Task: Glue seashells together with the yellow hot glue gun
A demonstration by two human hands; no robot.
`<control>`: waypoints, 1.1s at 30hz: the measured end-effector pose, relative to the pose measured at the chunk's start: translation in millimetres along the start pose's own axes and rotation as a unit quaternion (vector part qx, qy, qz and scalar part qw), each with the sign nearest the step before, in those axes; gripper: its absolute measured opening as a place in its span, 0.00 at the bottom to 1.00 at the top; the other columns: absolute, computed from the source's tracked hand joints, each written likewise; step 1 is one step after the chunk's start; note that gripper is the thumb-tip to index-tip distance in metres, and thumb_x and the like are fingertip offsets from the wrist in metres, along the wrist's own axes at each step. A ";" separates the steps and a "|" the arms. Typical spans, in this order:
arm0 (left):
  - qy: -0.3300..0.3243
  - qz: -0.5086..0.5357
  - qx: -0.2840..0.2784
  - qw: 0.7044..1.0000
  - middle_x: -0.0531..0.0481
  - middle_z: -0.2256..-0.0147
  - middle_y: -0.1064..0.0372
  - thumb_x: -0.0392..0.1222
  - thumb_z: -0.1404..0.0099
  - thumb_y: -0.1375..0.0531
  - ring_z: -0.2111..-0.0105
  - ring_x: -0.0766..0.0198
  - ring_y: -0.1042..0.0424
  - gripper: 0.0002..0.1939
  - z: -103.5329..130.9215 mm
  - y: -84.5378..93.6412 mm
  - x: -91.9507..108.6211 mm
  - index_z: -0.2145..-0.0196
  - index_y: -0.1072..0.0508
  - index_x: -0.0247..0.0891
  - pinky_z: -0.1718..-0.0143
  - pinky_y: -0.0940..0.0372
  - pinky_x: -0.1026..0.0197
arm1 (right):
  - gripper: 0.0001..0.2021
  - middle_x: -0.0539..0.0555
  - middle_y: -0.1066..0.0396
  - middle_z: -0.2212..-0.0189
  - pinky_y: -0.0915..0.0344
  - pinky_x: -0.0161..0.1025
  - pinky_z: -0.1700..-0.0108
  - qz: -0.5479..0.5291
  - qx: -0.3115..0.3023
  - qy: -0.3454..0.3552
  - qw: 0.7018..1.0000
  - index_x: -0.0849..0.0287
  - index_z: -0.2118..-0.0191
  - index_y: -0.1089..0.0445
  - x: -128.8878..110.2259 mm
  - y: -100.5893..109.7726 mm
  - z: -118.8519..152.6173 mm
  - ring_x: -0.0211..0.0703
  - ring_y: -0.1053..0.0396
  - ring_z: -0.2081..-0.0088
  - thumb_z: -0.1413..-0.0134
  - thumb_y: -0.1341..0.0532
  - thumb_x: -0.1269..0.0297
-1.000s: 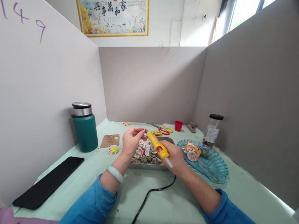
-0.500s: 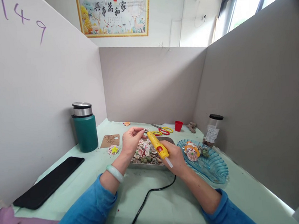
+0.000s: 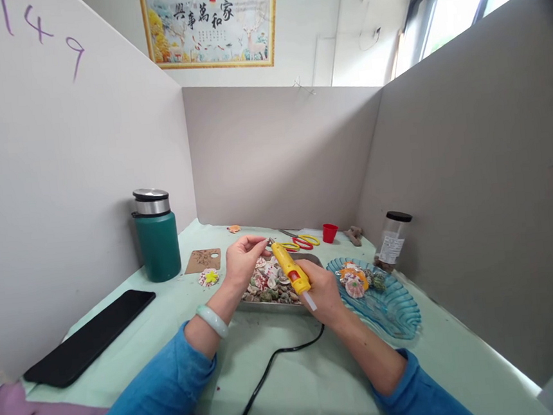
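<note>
My right hand (image 3: 323, 291) is closed around a yellow hot glue gun (image 3: 289, 268), with a pale glue stick (image 3: 310, 300) poking from its back end. The gun's nozzle points up and away, right at the fingertips of my left hand (image 3: 243, 262). Those fingers are pinched on something small, too tiny to make out. Below both hands is a metal tray (image 3: 275, 307) full of seashells (image 3: 269, 279) and small snail shells. A black cord (image 3: 282, 351) runs from beneath my right hand toward the front edge.
To the right stands a blue scalloped plate (image 3: 402, 319) with shells on it, beside a black-lidded jar (image 3: 392, 242). Scissors (image 3: 303, 241) and a red cup (image 3: 330, 232) lie behind the tray. On the left are a green bottle (image 3: 158, 244), a black slab (image 3: 91, 337) and a brown card (image 3: 202, 261).
Almost nothing differs. Both hands and the glue gun keep the same pose, nozzle at the left fingertips; the whole view has shifted very slightly.
</note>
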State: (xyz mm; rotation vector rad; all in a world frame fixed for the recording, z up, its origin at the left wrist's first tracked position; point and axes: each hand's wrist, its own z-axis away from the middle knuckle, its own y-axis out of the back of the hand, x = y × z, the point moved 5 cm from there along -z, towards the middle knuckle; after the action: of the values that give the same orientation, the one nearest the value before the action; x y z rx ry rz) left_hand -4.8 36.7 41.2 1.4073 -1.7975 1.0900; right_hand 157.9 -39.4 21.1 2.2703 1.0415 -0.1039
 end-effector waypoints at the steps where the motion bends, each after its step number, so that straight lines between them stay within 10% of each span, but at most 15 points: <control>1: -0.001 -0.001 -0.001 1.000 0.52 0.77 0.28 0.44 0.50 0.33 0.77 0.66 0.28 0.13 0.0 0.0 0.1 0.70 0.28 0.33 0.72 0.33 0.64 | 0.12 0.53 0.27 0.66 0.39 0.35 0.64 0.002 0.003 -0.005 1.000 0.59 0.60 0.32 0.5 0.4 -0.1 0.42 0.31 0.65 0.52 0.45 0.74; 33: -0.035 -0.043 0.010 0.998 0.51 0.76 0.28 0.44 0.49 0.34 0.77 0.64 0.27 0.11 0.3 -0.1 3.5 0.72 0.28 0.34 0.72 0.32 0.62 | 0.12 0.54 0.27 0.64 0.36 0.35 0.63 0.026 0.003 0.012 1.000 0.58 0.59 0.32 -2.1 -1.6 0.7 0.43 0.30 0.63 0.51 0.45 0.73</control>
State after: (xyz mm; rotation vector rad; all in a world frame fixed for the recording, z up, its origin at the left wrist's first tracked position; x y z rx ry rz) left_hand -5.6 34.8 44.1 1.5379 -1.7614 1.0285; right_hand 155.4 -40.4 20.3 2.3076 0.9941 -0.0582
